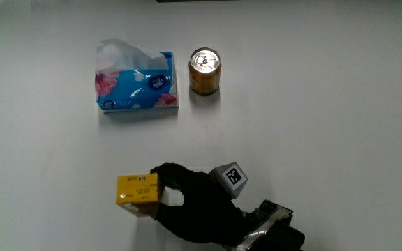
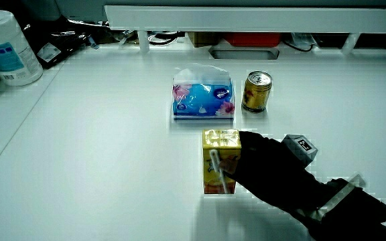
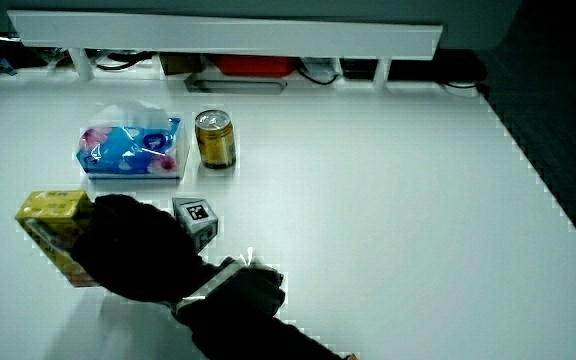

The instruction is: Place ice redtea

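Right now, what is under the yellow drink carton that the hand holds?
Only the white table: the yellow drink carton stands upright on it, the hand gripping its side. Nothing else shows beneath it, though the surface under its base is covered.

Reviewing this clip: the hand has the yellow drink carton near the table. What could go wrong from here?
1. In a side view the yellow drink carton looks tilted in the hand; released like that, it may topple.
2. The fingers wrap its side, so pulling away could drag it.
The tissue pack and gold can stand well apart, so collision seems unlikely.
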{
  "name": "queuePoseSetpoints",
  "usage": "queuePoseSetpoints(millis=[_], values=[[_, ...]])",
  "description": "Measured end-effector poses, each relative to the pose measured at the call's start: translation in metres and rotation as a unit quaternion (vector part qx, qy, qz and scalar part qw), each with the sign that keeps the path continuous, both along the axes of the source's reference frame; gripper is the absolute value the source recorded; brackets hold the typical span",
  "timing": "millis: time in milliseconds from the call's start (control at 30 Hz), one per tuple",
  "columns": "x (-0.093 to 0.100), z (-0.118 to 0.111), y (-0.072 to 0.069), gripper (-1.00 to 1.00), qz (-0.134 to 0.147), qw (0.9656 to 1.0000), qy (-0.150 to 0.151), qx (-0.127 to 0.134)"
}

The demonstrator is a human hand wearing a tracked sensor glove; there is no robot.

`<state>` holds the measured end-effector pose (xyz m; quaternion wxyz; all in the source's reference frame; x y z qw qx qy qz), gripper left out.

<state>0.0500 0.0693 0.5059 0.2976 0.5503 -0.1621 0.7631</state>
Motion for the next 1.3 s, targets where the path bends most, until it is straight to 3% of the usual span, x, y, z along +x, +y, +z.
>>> queuePoseSetpoints(millis=[167, 433, 533, 900, 1167, 1300], values=[[-0.007, 0.018, 0.011, 0.00, -0.030, 0.9994, 0.000, -0.016], [-0.005, 0.044, 0.020, 0.00, -0.045, 0.9978, -0.019, -0.046], [-0.004, 0.044, 0.019, 0.00, -0.046, 0.9971, -0.031, -0.052], [-0.002, 0.046, 0.019, 0.00, -0.048, 0.9972, -0.021, -0.053], [-0.003, 0.046, 0.019, -0.38, -0.051, 0.9971, -0.020, -0.052], [-0.002, 0.047, 0.018, -0.57, -0.067, 0.9963, -0.001, -0.055]])
